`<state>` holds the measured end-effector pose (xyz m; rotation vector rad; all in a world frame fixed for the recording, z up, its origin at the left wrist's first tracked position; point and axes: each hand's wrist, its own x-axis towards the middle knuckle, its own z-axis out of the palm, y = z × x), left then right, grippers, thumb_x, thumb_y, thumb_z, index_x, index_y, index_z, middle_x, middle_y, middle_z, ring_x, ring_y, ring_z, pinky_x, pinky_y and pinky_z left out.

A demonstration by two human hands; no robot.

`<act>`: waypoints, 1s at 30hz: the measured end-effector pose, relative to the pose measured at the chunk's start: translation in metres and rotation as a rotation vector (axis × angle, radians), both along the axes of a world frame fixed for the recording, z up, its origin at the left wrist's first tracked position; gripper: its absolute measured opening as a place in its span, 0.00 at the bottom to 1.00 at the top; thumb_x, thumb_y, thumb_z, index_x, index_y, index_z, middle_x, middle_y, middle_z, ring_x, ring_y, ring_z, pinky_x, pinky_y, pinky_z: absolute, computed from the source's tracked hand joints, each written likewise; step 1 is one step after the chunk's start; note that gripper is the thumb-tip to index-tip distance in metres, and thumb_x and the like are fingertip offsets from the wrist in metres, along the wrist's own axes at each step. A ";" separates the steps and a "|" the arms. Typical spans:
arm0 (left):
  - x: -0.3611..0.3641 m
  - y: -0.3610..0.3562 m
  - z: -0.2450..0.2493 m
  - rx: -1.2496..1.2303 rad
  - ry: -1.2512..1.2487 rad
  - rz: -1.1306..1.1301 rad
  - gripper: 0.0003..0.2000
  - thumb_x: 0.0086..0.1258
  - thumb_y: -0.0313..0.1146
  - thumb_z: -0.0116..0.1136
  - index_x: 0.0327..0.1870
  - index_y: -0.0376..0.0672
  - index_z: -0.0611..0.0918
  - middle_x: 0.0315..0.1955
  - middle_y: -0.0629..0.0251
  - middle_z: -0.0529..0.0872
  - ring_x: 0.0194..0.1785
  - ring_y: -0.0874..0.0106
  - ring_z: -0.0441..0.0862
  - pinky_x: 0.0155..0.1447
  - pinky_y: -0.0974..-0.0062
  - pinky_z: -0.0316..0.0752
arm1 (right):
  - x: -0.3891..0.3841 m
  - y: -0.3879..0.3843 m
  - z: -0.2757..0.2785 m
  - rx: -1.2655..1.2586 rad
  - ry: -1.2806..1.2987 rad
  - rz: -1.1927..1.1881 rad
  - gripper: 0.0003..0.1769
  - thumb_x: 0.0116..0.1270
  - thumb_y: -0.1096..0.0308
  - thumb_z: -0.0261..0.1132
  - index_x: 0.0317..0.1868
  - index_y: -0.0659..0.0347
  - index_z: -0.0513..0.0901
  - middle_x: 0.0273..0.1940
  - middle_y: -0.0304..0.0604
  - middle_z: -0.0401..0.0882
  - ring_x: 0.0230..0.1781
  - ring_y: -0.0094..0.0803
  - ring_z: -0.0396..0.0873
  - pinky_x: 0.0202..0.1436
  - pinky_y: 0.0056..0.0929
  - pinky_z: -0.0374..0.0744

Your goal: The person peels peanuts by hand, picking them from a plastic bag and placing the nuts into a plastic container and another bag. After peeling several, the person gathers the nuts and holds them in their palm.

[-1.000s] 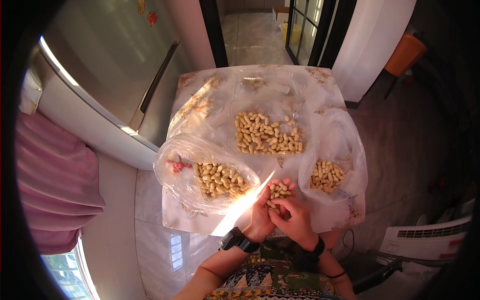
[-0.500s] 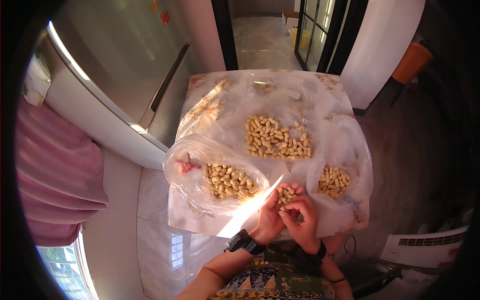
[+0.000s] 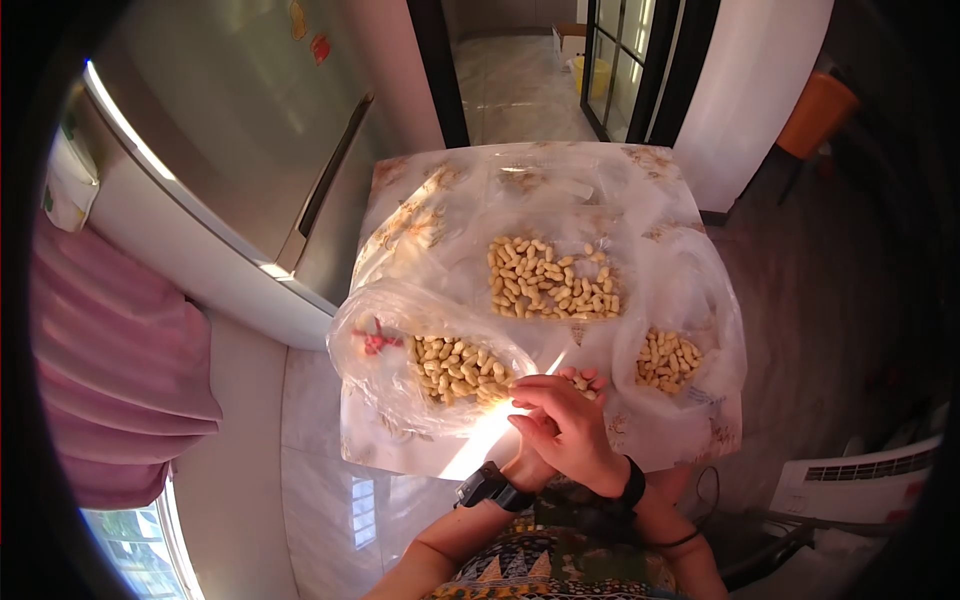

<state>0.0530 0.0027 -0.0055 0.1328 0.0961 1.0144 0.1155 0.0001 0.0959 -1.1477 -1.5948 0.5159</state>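
Observation:
Cupped near the front of the table, my left hand (image 3: 532, 468) holds several peanuts (image 3: 583, 388) in its palm. My right hand (image 3: 562, 420) crosses over it and hides most of the palm. Its fingers are curled together toward the left, at the edge of a clear plastic bag (image 3: 372, 398); anything between the fingertips is hidden. Unshelled peanuts (image 3: 455, 368) fill part of that bag, beside a red tie (image 3: 375, 340). Behind my hands, more peanuts (image 3: 550, 280) lie in a clear tray. A second plastic bag (image 3: 705, 290) at the right contains a smaller heap of peanuts (image 3: 668, 360).
A flower-patterned cover lies on the table (image 3: 400, 195). Close to its left side stands a large metallic appliance (image 3: 250, 130) with a dark handle. A doorway with black frames (image 3: 435, 75) is beyond, and an orange seat (image 3: 817, 115) stands at the far right.
My right hand has moved left across my left hand, from over the held peanuts to the edge of the left bag. The view has shifted slightly.

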 end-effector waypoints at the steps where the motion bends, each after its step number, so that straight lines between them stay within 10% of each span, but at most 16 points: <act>1: 0.000 0.001 -0.004 -0.010 -0.010 -0.007 0.19 0.83 0.48 0.40 0.61 0.44 0.73 0.62 0.58 0.76 0.72 0.57 0.68 0.74 0.57 0.65 | -0.001 0.001 0.001 0.069 -0.085 -0.004 0.13 0.59 0.77 0.73 0.44 0.61 0.82 0.42 0.44 0.85 0.40 0.40 0.84 0.42 0.33 0.81; 11: -0.001 0.006 0.006 -0.084 -0.027 -0.039 0.17 0.83 0.45 0.41 0.57 0.43 0.75 0.57 0.55 0.80 0.67 0.57 0.74 0.73 0.57 0.67 | 0.050 -0.049 -0.044 -0.010 -0.006 -0.314 0.09 0.60 0.79 0.72 0.40 0.62 0.83 0.36 0.45 0.84 0.35 0.39 0.83 0.38 0.30 0.80; 30: -0.005 0.005 0.006 -0.125 0.078 -0.046 0.15 0.82 0.44 0.44 0.56 0.43 0.75 0.62 0.57 0.77 0.67 0.58 0.74 0.74 0.57 0.68 | 0.054 -0.052 -0.060 -0.150 -0.042 -0.100 0.12 0.53 0.70 0.79 0.34 0.60 0.83 0.31 0.40 0.81 0.28 0.31 0.81 0.32 0.26 0.79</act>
